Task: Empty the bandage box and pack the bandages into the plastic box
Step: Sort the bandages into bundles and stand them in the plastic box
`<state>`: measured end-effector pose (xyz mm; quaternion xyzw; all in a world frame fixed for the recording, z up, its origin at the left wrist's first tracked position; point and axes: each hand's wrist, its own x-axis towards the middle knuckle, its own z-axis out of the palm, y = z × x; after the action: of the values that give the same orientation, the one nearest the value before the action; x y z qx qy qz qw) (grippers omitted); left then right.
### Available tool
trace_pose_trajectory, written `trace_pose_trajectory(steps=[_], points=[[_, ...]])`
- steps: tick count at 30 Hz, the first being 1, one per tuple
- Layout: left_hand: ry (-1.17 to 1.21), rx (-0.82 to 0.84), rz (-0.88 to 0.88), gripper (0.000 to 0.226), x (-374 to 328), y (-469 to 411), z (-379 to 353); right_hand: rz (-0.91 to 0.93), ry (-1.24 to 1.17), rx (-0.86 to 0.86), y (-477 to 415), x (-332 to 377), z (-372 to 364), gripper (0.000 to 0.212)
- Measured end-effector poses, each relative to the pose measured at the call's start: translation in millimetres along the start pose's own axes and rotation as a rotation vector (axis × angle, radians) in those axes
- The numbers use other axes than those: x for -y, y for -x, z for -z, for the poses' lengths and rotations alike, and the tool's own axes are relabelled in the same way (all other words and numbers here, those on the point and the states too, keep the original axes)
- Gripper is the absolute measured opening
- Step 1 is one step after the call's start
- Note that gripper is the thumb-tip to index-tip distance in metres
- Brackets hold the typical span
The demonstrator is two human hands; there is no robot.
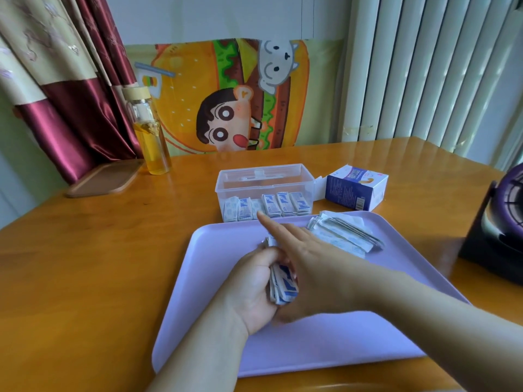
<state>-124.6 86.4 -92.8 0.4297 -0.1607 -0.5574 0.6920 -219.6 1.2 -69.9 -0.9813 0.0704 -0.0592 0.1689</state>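
Observation:
My left hand (252, 281) grips a stack of white-and-blue bandages (281, 285) over the lilac tray (325, 343). My right hand (305, 258) lies across the stack with its forefinger straight, pointing toward the clear plastic box (264, 176); how its other fingers meet the stack is hidden. Several bandages (267, 206) stand in rows inside the plastic box. A loose pile of bandages (343, 233) lies at the tray's far right corner. The blue-and-white bandage box (355, 189) lies on its side to the right of the plastic box, flap open.
A glass bottle (150, 131) of yellow liquid and a wooden lid (103, 179) stand at the far left of the orange wooden table (85, 250). A dark purple fan (498, 227) sits at the right edge. A cartoon cushion (226, 94) leans behind the table.

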Motion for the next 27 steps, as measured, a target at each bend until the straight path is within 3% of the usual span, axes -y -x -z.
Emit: trace_pose_trajectory(steps=[8,14,20,23,27], points=[[-0.246,0.005,-0.050,0.016,1.1,6.3,-6.3,0.057,-0.007,-0.064,-2.4,-7.8,3.6,0.121],[-0.316,-0.159,-0.137,0.023,-0.1,11.4,-16.4,0.131,0.038,-0.139,-2.8,-4.5,8.4,0.073],[-0.376,-0.166,-0.157,0.028,-31.7,17.3,-19.7,0.190,0.140,-0.197,-18.5,5.2,28.6,0.080],[-0.462,-0.119,-0.159,0.024,-52.6,10.7,-19.7,0.154,-0.049,-0.141,-25.4,2.2,53.9,0.074],[-0.617,-0.001,-0.150,0.007,-81.2,-7.0,-22.6,0.075,-0.323,-0.229,-41.2,-18.6,88.8,0.036]])
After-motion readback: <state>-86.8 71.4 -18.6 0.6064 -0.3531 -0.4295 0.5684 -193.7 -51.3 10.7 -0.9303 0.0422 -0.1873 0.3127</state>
